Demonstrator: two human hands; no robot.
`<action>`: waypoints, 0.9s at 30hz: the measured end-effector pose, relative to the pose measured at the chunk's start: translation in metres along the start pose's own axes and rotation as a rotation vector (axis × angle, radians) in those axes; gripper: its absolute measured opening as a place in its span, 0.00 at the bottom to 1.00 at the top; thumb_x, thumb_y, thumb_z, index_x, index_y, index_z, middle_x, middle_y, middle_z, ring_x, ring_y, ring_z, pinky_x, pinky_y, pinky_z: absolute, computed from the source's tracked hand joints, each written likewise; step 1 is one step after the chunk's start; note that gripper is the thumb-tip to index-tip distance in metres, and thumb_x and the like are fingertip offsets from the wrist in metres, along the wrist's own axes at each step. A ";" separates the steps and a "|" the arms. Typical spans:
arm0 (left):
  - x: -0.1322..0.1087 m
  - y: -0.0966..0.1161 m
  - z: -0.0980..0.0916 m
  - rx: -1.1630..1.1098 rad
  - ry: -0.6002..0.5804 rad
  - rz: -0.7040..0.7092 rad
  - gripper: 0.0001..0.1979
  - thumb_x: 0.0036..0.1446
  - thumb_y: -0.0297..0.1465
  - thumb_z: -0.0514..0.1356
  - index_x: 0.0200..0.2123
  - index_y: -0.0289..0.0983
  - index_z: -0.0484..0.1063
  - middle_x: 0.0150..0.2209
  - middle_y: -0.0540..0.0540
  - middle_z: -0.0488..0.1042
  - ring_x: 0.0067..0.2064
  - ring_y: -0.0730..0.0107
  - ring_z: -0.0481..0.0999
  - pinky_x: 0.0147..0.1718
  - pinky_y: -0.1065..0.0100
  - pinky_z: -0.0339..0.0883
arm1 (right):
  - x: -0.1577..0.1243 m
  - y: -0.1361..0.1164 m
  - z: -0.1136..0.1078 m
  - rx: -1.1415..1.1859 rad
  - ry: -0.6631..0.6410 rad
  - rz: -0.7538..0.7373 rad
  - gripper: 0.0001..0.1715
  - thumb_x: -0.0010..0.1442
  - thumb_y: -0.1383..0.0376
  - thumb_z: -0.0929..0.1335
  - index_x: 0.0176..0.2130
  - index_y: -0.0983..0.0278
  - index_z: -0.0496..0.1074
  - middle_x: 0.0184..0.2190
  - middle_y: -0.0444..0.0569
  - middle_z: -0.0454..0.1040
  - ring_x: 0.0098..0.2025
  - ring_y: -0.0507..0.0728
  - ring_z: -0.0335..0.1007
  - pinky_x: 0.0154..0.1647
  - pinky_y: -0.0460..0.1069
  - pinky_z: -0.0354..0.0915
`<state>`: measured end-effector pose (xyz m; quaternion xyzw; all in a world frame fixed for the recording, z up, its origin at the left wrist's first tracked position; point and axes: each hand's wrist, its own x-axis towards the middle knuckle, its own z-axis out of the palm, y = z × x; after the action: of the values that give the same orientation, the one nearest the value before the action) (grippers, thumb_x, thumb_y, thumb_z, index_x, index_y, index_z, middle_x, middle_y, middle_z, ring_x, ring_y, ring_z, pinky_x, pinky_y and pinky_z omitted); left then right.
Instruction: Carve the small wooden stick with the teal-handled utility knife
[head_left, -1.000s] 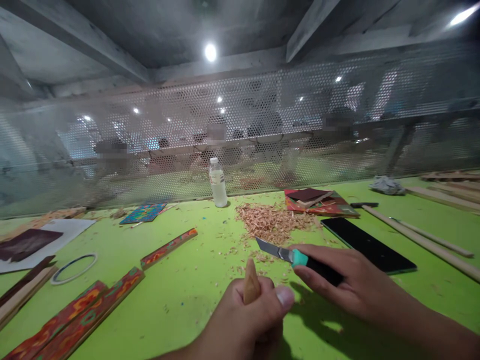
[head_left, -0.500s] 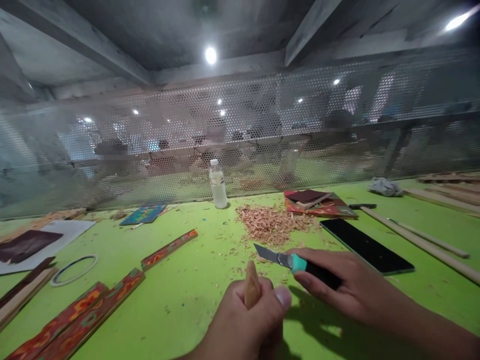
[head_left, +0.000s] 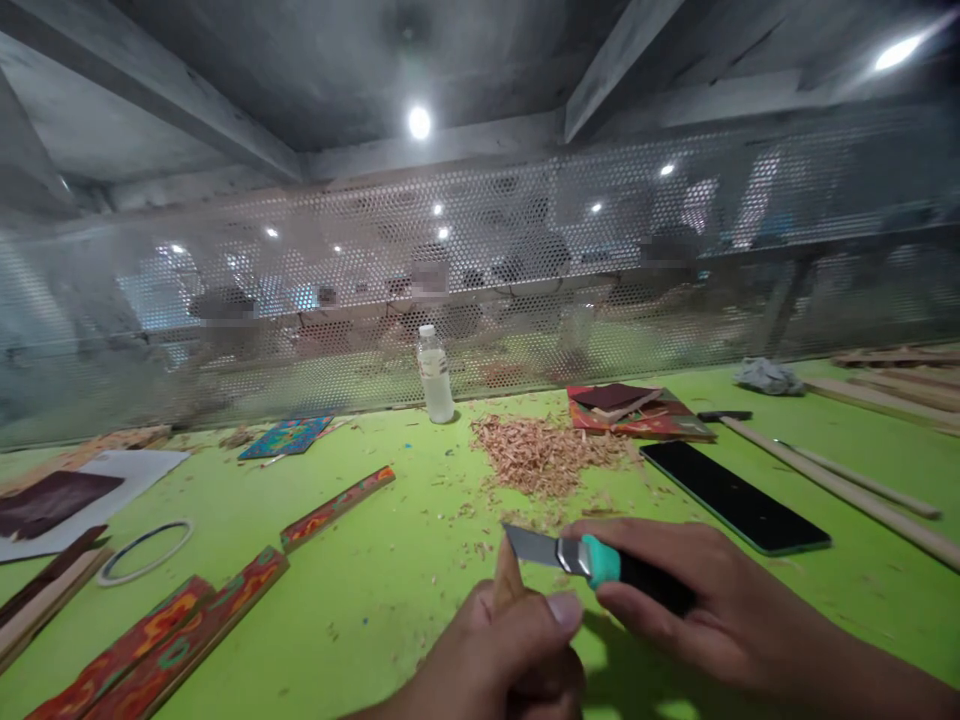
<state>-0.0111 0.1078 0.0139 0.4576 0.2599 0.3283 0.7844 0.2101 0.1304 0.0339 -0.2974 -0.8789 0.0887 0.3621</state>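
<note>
My left hand [head_left: 517, 650] is closed around a small wooden stick [head_left: 508, 578], its tapered tip pointing up and away from me. In my right hand [head_left: 697, 600] is a utility knife [head_left: 600, 562] with a black and teal handle. Its blade [head_left: 534, 545] points left and lies at the tip of the stick; whether it touches the wood I cannot tell. The lower part of the stick is hidden inside my left fist. Just beyond the hands lies a heap of wood shavings [head_left: 532, 455].
A phone [head_left: 735, 495] lies right of the shavings, near a long-handled hammer [head_left: 832, 485]. A water bottle [head_left: 435, 375] stands by the perforated metal screen [head_left: 360, 310]. Painted wooden strips [head_left: 187, 640] and a white ring [head_left: 146, 552] lie on the left of the green table [head_left: 337, 610].
The knife has come down and closer, so its blade now meets the stick's tip in view, where before it hung above and beyond it. My left hand has shifted slightly lower.
</note>
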 end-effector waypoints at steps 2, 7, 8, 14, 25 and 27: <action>-0.004 0.002 0.000 0.002 -0.063 -0.026 0.35 0.49 0.57 0.72 0.15 0.41 0.56 0.11 0.59 0.52 0.13 0.84 0.47 0.15 0.71 0.36 | 0.001 -0.005 -0.001 0.026 -0.011 -0.041 0.19 0.75 0.52 0.64 0.51 0.62 0.76 0.34 0.48 0.85 0.36 0.56 0.86 0.33 0.46 0.76; -0.011 0.000 -0.001 -0.057 -0.064 -0.092 0.23 0.51 0.50 0.74 0.27 0.39 0.70 0.17 0.60 0.59 0.18 0.81 0.51 0.21 0.71 0.45 | 0.001 -0.014 0.000 0.059 -0.052 -0.089 0.23 0.77 0.50 0.61 0.52 0.62 0.76 0.36 0.48 0.86 0.33 0.54 0.85 0.33 0.45 0.75; -0.011 -0.001 -0.002 -0.073 -0.052 -0.099 0.22 0.50 0.50 0.75 0.31 0.40 0.72 0.19 0.60 0.61 0.19 0.80 0.52 0.23 0.71 0.48 | 0.001 -0.014 0.000 0.041 -0.050 -0.096 0.24 0.77 0.49 0.61 0.52 0.62 0.76 0.36 0.48 0.86 0.33 0.54 0.85 0.33 0.46 0.75; -0.009 -0.002 -0.006 -0.027 -0.047 -0.103 0.23 0.47 0.48 0.76 0.28 0.39 0.72 0.20 0.58 0.63 0.22 0.79 0.55 0.23 0.71 0.49 | 0.000 -0.014 0.001 -0.133 0.013 -0.143 0.28 0.78 0.49 0.57 0.53 0.65 0.75 0.33 0.49 0.86 0.30 0.56 0.84 0.30 0.49 0.73; -0.005 0.003 0.002 0.032 -0.057 -0.154 0.32 0.41 0.51 0.76 0.13 0.40 0.60 0.11 0.59 0.56 0.13 0.85 0.47 0.14 0.70 0.33 | 0.001 0.005 -0.005 -0.183 0.197 0.171 0.21 0.75 0.51 0.64 0.48 0.61 0.80 0.35 0.49 0.86 0.30 0.56 0.82 0.29 0.48 0.73; -0.005 0.003 0.004 0.029 -0.057 -0.153 0.33 0.40 0.52 0.76 0.12 0.41 0.57 0.10 0.60 0.52 0.12 0.85 0.46 0.13 0.70 0.33 | 0.001 0.008 -0.008 -0.175 0.198 0.220 0.21 0.74 0.51 0.65 0.48 0.62 0.79 0.36 0.50 0.85 0.32 0.57 0.81 0.31 0.49 0.72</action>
<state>-0.0129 0.1030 0.0187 0.4569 0.2763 0.2502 0.8076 0.2184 0.1370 0.0377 -0.4294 -0.8056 0.0212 0.4077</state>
